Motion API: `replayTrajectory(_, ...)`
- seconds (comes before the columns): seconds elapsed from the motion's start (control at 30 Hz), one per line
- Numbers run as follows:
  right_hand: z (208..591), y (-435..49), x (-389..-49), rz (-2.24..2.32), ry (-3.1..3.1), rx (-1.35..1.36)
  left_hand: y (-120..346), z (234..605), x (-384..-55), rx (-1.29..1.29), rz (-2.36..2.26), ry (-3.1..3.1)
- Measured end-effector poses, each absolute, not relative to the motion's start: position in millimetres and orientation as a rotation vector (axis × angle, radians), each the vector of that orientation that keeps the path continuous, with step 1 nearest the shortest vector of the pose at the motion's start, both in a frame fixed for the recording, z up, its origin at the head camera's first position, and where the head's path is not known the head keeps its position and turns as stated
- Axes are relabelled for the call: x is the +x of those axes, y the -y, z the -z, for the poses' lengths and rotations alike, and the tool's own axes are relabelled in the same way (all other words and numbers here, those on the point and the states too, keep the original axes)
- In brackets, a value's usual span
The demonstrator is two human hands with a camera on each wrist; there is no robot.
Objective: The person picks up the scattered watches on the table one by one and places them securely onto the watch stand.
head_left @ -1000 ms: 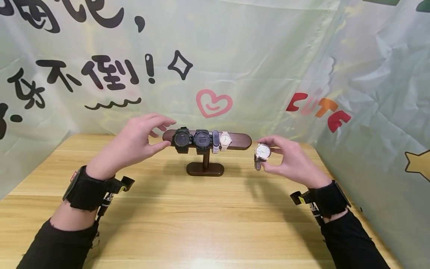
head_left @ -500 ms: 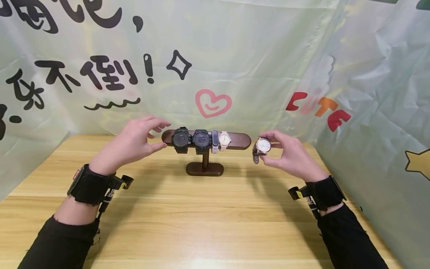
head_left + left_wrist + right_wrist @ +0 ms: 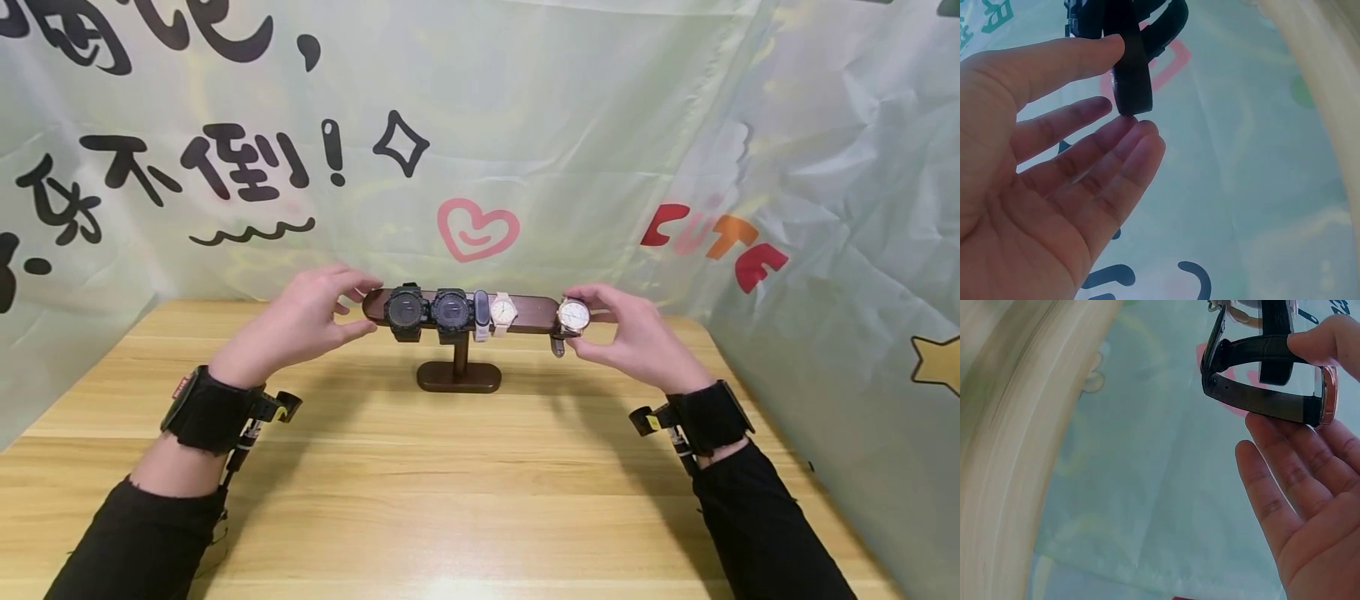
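Observation:
A dark brown wooden watch stand (image 3: 538,314) carries two black watches (image 3: 406,311) (image 3: 452,312), a slim fitness band (image 3: 481,308) with a pale strap, and a white watch (image 3: 502,311). My left hand (image 3: 307,312) holds the bar's left end, thumb in front and fingers curved around it; how firmly is unclear. In my right hand (image 3: 626,333), thumb and fingers pinch a rose-gold watch (image 3: 573,315) with a pale dial. Its dark strap (image 3: 1260,403) forms a closed loop at the bar's right end; how far the bar enters it cannot be told.
The stand's oval base (image 3: 459,377) rests on a light wooden table (image 3: 465,483). Directly behind hangs a pale printed cloth (image 3: 570,150), and more cloth (image 3: 862,233) borders the right side.
My right hand has brought the rose-gold watch leftward, from beside the stand to the bar's right end. My left hand has stayed near the left end with slight shifts.

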State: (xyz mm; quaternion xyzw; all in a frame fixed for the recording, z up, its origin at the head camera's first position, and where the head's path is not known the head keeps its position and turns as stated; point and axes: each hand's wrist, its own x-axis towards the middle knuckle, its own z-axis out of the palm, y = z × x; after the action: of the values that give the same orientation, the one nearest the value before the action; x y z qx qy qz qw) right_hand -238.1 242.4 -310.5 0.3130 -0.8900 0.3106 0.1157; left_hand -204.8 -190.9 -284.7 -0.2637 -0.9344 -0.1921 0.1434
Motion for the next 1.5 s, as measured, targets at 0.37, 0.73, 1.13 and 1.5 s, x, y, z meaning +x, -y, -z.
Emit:
replayTrajectory(0.37, 310, -233, -243, -0.941, 2.641, 0.928, 189, 285, -204, -0.751, 0.566, 2.712)
replayTrajectory(0.73, 311, -226, -247, -0.967, 2.663, 0.963, 190, 285, -202, -0.724, 0.563, 2.739)
replayTrajectory(1.13, 312, -221, -250, -0.990, 2.682, 0.984, 188, 285, -202, -0.737, 0.569, 2.734)
replayTrajectory(1.5, 312, -213, -251, -1.018, 2.660, 1.031, 187, 286, -203, -0.752, 0.568, 2.727)
